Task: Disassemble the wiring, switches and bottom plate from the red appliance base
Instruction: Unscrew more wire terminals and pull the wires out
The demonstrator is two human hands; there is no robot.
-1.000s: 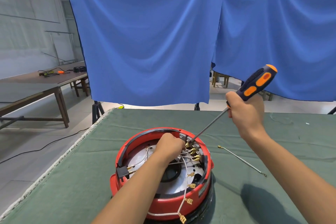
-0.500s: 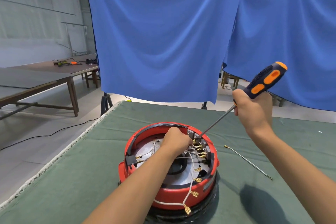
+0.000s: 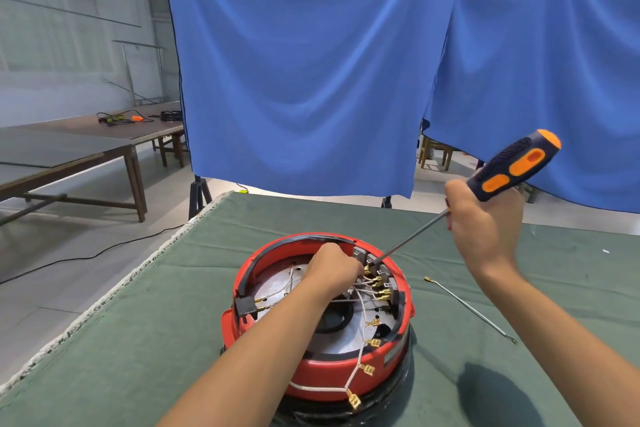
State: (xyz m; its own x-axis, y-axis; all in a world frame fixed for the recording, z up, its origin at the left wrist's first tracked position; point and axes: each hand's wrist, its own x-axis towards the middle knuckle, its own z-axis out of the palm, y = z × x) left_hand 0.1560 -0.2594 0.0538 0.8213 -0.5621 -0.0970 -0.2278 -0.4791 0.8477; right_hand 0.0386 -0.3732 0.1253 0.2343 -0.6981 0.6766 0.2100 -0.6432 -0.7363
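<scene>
the red appliance base sits upside down on the green cloth of your table, near the front edge, its open underside facing you. inside the red rim lies the round metal bottom plate, with a dark ring at its middle. white wires cross the plate, ending in brass spade terminals; one wire trails over the front wall of the base and hangs outside with two terminals on it. along the right inner wall sits a row of switches with brass connectors plugged in, and a black block with two brass pins sits at the left inner wall.

your left hand is curled down inside the base by the switches, fingers closed on the wiring there, though exactly which wire is hidden. your right hand grips the screwdriver by its orange and dark handle, the shaft slanting down so the tip touches the top switch connector. a loose thin wire lies on the cloth right of the base.
</scene>
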